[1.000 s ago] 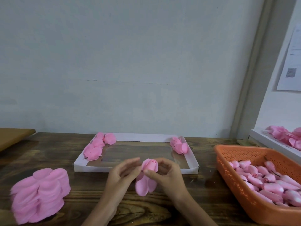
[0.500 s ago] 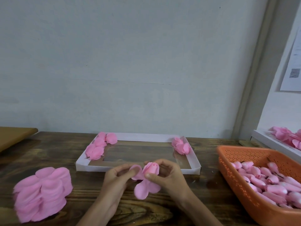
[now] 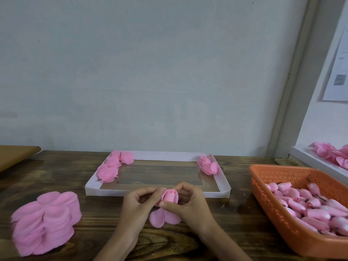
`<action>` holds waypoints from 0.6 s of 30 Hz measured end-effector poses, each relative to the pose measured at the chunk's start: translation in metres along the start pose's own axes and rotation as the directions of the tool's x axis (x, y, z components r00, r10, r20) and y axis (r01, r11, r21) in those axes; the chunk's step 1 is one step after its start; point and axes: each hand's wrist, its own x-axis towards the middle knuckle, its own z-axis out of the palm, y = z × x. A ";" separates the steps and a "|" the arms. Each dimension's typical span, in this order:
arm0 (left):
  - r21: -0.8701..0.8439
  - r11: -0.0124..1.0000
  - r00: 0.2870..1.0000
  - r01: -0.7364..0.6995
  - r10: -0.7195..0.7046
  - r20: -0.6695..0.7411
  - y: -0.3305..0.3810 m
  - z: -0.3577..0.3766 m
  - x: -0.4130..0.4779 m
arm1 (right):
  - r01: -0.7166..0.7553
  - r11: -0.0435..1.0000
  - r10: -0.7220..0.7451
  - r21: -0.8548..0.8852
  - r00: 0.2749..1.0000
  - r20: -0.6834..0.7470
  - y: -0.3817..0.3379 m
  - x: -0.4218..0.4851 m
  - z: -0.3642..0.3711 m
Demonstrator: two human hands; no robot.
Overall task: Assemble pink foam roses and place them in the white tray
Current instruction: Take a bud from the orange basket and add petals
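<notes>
A half-built pink foam rose (image 3: 170,197) is held between both hands just in front of the white tray (image 3: 222,192). My right hand (image 3: 190,204) grips the bud, thumb across its base. My left hand (image 3: 136,206) pinches a petal against the bud's left side. Two loose petals (image 3: 163,218) hang below the bud. Finished roses lie in the tray's far left corner (image 3: 113,166) and far right corner (image 3: 208,165). A stack of pink petal sheets (image 3: 45,221) sits at the left.
An orange perforated basket (image 3: 263,183) full of pink buds stands at the right on the dark wooden table (image 3: 56,178). Behind it a white box (image 3: 308,160) holds more pink roses. A brown board (image 3: 15,155) lies at the far left.
The petal my left hand held out has been folded up against the bud. Both hands and the rose stayed in front of the tray.
</notes>
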 end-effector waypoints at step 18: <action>-0.097 0.972 0.977 0.212 -0.211 0.021 -0.002 -0.007 0.006 | 0.013 0.991 -0.015 0.133 1.000 0.011 0.000 0.004 -0.013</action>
